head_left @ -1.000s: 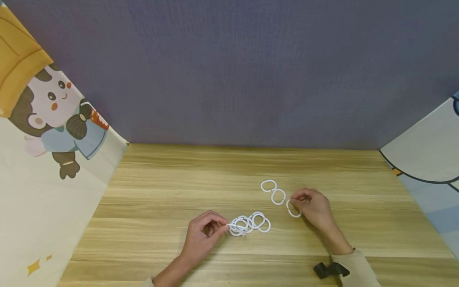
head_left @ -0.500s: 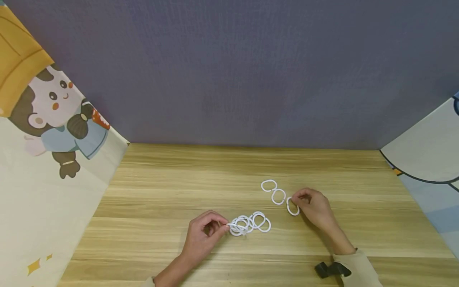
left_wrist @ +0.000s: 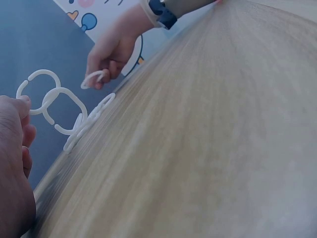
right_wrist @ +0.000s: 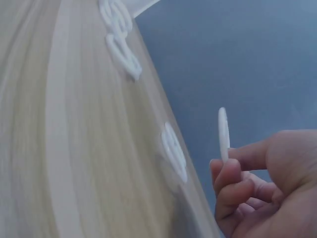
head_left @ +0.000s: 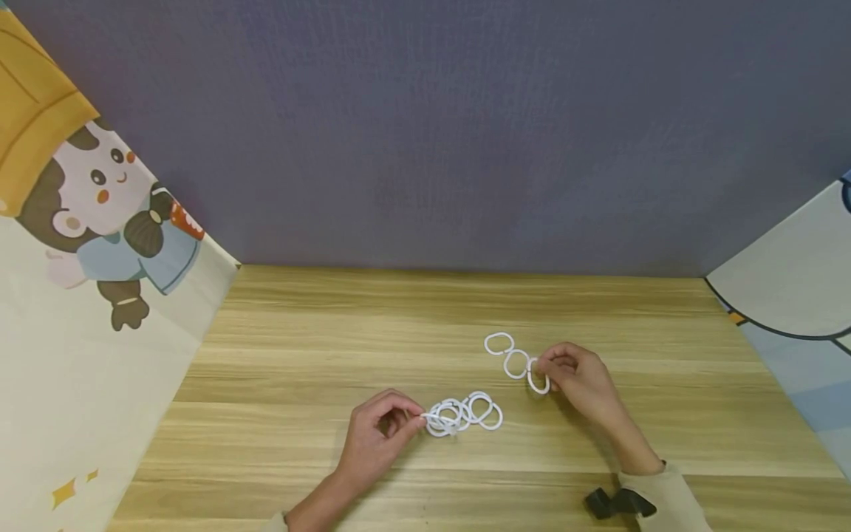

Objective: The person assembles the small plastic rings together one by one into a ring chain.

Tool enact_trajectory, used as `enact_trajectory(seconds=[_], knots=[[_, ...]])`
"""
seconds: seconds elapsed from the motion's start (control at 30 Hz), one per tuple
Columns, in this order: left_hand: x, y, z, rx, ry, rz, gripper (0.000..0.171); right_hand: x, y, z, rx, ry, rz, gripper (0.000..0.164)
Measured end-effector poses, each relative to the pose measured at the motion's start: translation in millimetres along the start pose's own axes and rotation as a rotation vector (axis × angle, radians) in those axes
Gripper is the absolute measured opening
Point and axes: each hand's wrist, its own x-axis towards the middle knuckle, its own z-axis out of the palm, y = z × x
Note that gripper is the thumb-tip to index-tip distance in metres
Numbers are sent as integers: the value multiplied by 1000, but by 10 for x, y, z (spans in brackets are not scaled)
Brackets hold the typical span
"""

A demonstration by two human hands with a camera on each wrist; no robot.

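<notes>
**White rings (head_left: 463,415) pinched in both hands above a wooden table (head_left: 319,332)**

The left hand (head_left: 379,436) has its thumb and forefinger drawn together on a gapped ring (left_wrist: 44,72), raised at the left end of a cluster. Its other fingers are bent and hold nothing. The left wrist view shows a second ring (left_wrist: 75,99) passing through the gapped one and hanging down to more rings lying along the tabletop. From above, this cluster overlaps too closely to count.

The right hand (head_left: 585,380) pinches a single ring (right_wrist: 224,134) between thumb and forefinger, its remaining fingers curled in towards the palm. In the right wrist view that ring stands edge-on, up off the wood.

Beyond it lie two loose rings (right_wrist: 174,151) on the tabletop, one just behind the other; whether they are linked I cannot tell. In the head view, the single ring appears right beside the nearer of them.

Further out, a pale sleeve (head_left: 668,499) with a black strap (head_left: 618,504) covers the right forearm. A grey-blue wall (head_left: 425,133) rises behind the table, with a cartoon figure (head_left: 96,199) on the left-hand panel.
</notes>
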Motion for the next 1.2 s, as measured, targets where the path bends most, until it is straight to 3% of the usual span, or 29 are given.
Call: enact_trajectory(seconds=[0.27, 0.67, 1.2], knots=[[-10, 1, -8, -9, -5, -11, 22, -115, -183, 84, 78, -11, 10, 19], [-65, 36, -31, -1, 9, -27, 22, -379, -335, 347, 240, 63, 22, 10], [-15, 1, 44, 23, 31, -56, 20, -469, -431, 585, 321, -53, 9, 7]])
